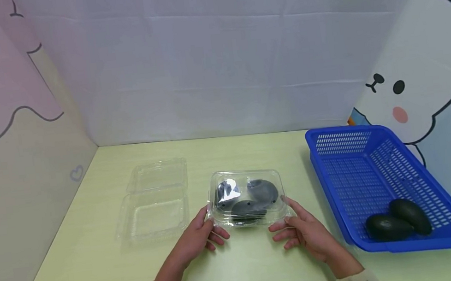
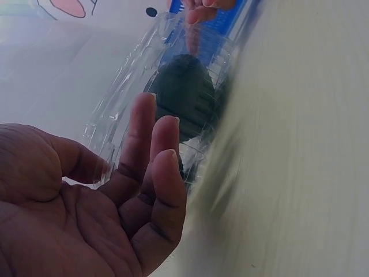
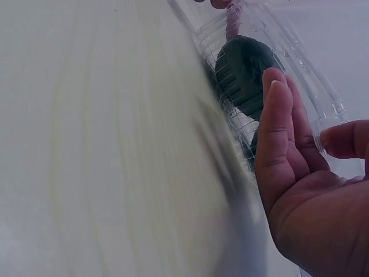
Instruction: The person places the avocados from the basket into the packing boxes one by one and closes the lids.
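Note:
A lidded clear plastic clamshell box (image 1: 241, 178) lies in the middle of the table, with several dark avocados (image 1: 261, 193) inside. At its left front corner my left hand (image 1: 197, 239) pinches the edge between thumb and forefinger, the other fingers spread loosely in front. My right hand (image 1: 307, 231) pinches the opposite corner the same way. In the left wrist view, the thumb is at the rim of the box (image 2: 124, 75) and a dark avocado (image 2: 183, 95) shows through the wall. The right wrist view shows the right thumb (image 3: 343, 140) against the rim.
To the left, another clear clamshell box (image 1: 156, 213) lies unfolded on the table (image 1: 99, 275). A blue plastic basket (image 1: 327, 193) stands at the right, with two dark avocados (image 1: 389, 227) near its front end. Printed cloth walls (image 1: 217, 67) enclose the back and sides.

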The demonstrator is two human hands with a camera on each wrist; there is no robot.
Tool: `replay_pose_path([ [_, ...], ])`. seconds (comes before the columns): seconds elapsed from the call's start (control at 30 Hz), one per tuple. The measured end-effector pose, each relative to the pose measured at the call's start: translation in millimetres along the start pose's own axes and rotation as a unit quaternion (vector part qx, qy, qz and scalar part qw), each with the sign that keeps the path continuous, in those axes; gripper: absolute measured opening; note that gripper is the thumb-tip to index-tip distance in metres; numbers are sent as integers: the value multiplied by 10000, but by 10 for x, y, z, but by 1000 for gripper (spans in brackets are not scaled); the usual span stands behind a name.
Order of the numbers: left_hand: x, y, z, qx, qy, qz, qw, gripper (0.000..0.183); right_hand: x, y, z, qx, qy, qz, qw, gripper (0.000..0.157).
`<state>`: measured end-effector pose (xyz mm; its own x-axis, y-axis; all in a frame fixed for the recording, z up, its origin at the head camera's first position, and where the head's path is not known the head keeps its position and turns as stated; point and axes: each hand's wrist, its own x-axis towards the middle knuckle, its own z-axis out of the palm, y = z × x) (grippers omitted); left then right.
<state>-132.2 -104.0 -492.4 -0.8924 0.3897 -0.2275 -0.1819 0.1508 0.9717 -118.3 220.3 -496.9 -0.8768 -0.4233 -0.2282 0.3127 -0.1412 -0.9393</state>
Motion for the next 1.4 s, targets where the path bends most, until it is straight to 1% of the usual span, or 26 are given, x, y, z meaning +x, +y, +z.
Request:
replay_pose_path([
  [0.33,22,-28,10,14,0,-19,10000,52,2,11,-6,14,-17,-9,10000,70],
  [0.43,18,-14,13,-17,-17,-22,10000,52,3,15,-12,21,-38,-21,10000,70],
  [0.7,9,17,-10,-36,-187,-16,9998,55,2,29,-21,-21,-42,-44,10000,70],
  [0.97,0,30,-19,-33,-201,3,9998,57,7,38,-19,-4,-44,-18,10000,70],
  [1.17,-7,43,-23,-39,-74,27,10000,58,14,22,-18,6,31,21,10000,70],
  [1.4,-2,35,-15,-11,126,-20,9999,59,20,-14,-26,-36,-9,-119,9999,71],
])
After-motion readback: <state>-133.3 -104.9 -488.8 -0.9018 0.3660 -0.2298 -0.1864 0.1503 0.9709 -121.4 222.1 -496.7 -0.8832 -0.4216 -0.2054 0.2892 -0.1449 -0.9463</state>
